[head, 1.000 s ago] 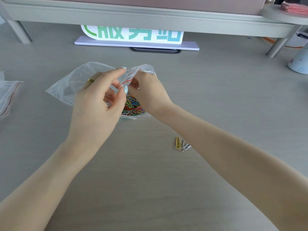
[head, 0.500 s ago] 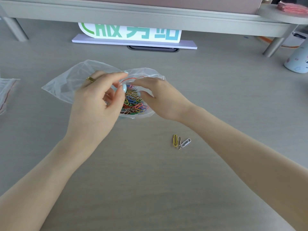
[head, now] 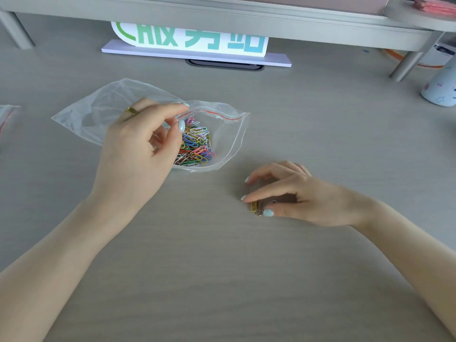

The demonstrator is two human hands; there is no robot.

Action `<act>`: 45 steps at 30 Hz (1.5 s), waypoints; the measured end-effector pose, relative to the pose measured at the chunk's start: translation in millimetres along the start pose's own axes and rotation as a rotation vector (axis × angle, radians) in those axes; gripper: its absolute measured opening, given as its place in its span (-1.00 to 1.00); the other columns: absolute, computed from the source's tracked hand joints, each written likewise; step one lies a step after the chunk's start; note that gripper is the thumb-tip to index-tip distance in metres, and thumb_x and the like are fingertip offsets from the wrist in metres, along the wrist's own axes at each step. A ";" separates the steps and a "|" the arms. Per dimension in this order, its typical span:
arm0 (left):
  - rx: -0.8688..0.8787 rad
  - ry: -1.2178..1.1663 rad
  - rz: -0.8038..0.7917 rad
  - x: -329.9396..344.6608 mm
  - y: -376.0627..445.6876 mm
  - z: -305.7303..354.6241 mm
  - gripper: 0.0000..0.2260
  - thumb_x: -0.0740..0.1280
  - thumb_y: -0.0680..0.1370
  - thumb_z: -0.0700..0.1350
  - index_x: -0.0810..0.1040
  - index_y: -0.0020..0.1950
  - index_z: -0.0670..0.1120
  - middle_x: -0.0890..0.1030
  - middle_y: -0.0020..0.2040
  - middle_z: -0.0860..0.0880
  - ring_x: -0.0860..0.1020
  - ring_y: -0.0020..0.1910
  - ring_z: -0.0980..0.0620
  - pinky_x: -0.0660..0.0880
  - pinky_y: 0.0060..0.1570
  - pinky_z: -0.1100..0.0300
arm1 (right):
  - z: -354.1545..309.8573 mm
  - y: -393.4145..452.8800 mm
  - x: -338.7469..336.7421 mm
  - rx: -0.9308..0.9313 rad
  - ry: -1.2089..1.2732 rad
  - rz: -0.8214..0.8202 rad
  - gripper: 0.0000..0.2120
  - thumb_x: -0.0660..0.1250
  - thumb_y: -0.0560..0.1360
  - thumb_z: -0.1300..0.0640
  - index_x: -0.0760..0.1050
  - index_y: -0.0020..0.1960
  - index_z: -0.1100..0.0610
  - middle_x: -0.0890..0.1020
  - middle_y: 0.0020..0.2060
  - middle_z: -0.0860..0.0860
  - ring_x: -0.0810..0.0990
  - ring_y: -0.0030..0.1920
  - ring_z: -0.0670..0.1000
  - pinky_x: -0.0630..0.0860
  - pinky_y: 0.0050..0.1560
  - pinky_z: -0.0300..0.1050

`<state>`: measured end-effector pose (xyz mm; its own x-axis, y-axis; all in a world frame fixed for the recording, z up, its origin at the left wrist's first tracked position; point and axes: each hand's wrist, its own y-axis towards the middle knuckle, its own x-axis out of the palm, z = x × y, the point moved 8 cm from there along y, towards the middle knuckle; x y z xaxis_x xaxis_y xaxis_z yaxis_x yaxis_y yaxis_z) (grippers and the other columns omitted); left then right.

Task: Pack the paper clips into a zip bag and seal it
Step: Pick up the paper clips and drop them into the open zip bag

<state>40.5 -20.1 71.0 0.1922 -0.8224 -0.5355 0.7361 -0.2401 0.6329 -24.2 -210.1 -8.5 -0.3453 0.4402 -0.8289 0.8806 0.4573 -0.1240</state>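
Note:
A clear zip bag (head: 229, 134) with a red seal line lies on the grey desk, its mouth facing right and gaping. Inside it sits a heap of coloured paper clips (head: 196, 144). My left hand (head: 140, 154) pinches the bag's upper lip between thumb and forefinger. A few loose clips (head: 256, 208), one yellow, lie on the desk to the lower right of the bag. My right hand (head: 293, 196) is over them, its thumb and forefinger closing on them; whether they are lifted I cannot tell.
A white sign with green characters (head: 192, 41) stands at the back under a grey shelf (head: 222, 18). A pale bottle (head: 440, 91) is at the far right. Another plastic bag (head: 6, 114) pokes in at the left edge.
My right hand has let go of the bag's mouth and moved down and right to the loose clips. My left hand still holds the bag's lip.

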 end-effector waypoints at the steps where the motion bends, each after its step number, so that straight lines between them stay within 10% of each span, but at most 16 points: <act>1: -0.002 -0.001 -0.002 0.3 -0.3 0.2 -0.77 0.24 0.51 -0.22 0.59 0.12 -0.14 0.48 -0.11 0.05 0.49 -0.25 0.16 0.38 -0.27 0.45 | 0.7 -0.6 0.2 -0.008 -0.019 0.011 -0.72 0.20 0.42 -0.19 0.44 0.12 -0.37 0.32 0.20 -0.38 0.19 0.23 -0.34 -0.05 0.32 -0.38; 15: 0.011 0.022 -0.007 3.1 -1.6 0.0 -0.81 0.27 0.53 -0.25 0.59 0.11 -0.15 0.51 -0.11 -0.01 0.48 -0.24 0.17 0.41 -0.24 0.36 | -1.6 -0.6 -13.8 -0.005 0.088 0.242 -0.92 0.37 0.38 -0.03 0.59 -0.21 -0.03 0.53 -0.21 -0.19 0.49 -0.16 -0.06 0.40 -0.06 -0.23; 24: 0.008 0.027 -0.014 4.4 -2.1 0.6 -0.79 0.27 0.53 -0.27 0.59 0.11 -0.15 0.49 -0.15 0.02 0.48 -0.24 0.17 0.42 -0.24 0.36 | -25.1 -6.3 -11.5 0.037 -0.397 0.171 -0.77 0.05 0.49 -0.04 0.47 -0.10 -0.03 0.49 -0.13 -0.17 0.46 -0.14 -0.09 0.25 0.07 -0.21; 45: -0.017 0.010 -0.014 2.5 -1.2 -0.3 -0.77 0.25 0.50 -0.26 0.59 0.11 -0.12 0.44 -0.17 0.19 0.48 -0.25 0.18 0.36 -0.26 0.46 | -23.5 -15.7 -5.6 -0.028 -0.303 0.261 -0.86 0.12 0.50 0.04 0.44 -0.08 0.00 0.43 -0.25 -0.25 0.41 -0.23 -0.14 0.32 -0.08 -0.27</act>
<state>40.3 -21.7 68.7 0.1881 -0.8137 -0.5500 0.7494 -0.2430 0.6159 -43.7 -201.5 10.8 0.0042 0.2987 -0.9543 0.9155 0.3828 0.1238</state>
